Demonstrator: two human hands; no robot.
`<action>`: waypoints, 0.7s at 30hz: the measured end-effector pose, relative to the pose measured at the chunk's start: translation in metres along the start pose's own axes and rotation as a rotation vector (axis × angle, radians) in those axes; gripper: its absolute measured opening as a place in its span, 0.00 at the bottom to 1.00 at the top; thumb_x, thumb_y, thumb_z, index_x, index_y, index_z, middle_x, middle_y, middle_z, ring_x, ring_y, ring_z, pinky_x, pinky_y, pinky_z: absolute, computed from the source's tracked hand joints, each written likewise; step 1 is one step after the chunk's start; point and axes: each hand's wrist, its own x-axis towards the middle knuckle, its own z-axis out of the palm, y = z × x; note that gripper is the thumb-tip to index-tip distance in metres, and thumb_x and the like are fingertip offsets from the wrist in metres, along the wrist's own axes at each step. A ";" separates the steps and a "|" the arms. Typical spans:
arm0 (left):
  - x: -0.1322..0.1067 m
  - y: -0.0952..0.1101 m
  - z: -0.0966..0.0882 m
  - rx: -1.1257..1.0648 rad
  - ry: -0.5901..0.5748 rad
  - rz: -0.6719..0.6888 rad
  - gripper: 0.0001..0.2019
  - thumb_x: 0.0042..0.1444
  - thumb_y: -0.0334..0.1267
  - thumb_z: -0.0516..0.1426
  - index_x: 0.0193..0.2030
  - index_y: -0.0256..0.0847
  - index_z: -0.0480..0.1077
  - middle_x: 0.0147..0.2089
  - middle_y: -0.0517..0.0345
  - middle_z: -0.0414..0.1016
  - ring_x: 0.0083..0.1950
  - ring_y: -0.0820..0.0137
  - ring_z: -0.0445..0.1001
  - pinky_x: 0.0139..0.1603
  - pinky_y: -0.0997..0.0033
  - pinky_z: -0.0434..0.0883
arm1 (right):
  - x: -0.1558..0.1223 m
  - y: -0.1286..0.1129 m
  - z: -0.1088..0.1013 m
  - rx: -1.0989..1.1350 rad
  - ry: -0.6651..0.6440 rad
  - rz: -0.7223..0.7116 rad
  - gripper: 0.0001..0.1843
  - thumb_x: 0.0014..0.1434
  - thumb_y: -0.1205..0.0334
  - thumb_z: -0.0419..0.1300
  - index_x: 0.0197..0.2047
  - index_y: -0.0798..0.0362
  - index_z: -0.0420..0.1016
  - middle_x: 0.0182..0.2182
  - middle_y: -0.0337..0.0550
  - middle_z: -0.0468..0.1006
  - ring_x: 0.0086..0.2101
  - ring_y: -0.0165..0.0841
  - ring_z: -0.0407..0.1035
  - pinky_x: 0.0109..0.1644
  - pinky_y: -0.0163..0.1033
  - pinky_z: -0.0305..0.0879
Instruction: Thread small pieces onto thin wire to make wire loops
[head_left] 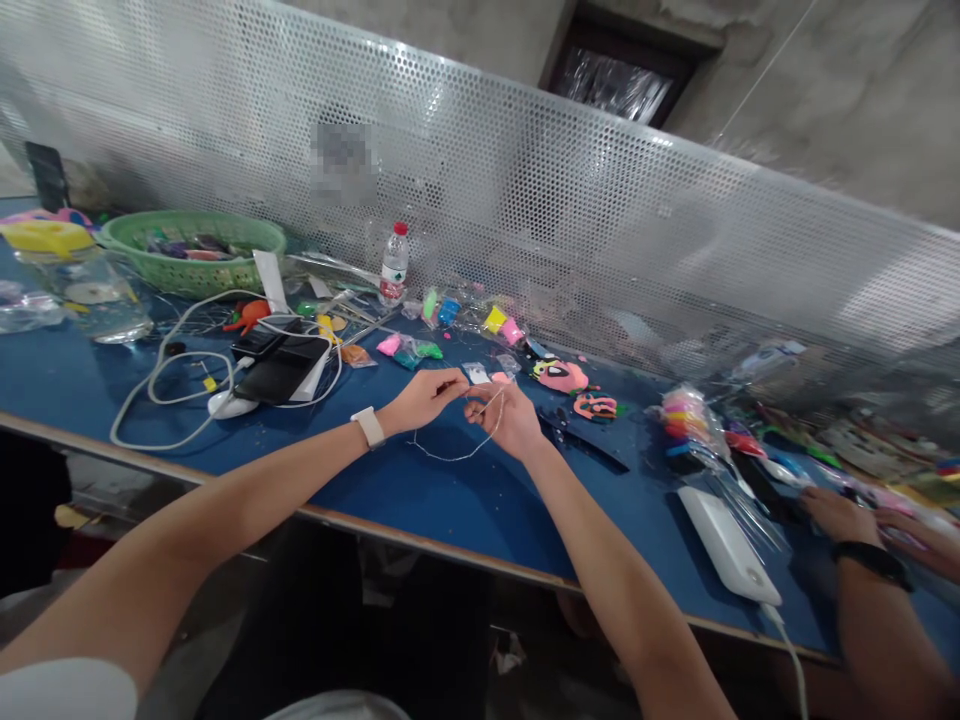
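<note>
A thin whitish string (450, 459) hangs in a loop below my two hands, above the blue table. My left hand (429, 398), with a pale band on its wrist, is closed in a pinch on the string. Close beside it, my right hand (510, 418) has its fingers curled round another stretch of the same string. The fingertips of both hands nearly meet. Just beyond them lie small bags of coloured clay (409, 348) and a pink clay figure (560, 375). A dark flat strip (592, 446) lies right of my right hand.
Along the back stands a perforated metal screen (480, 180). A bottle with a red cap (394, 265), a green basket (202, 285) and a yellow-lidded jar (105, 300) stand at left, near a white cable (139, 425). A white power bank (727, 545) and another person's hands (840, 515) are at right.
</note>
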 end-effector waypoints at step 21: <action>-0.005 0.002 0.015 0.013 -0.131 -0.032 0.15 0.78 0.41 0.52 0.41 0.39 0.75 0.33 0.60 0.75 0.34 0.70 0.69 0.40 0.71 0.65 | -0.004 0.011 -0.001 -0.724 0.264 -0.390 0.14 0.61 0.48 0.74 0.40 0.49 0.82 0.29 0.42 0.84 0.30 0.41 0.81 0.40 0.46 0.80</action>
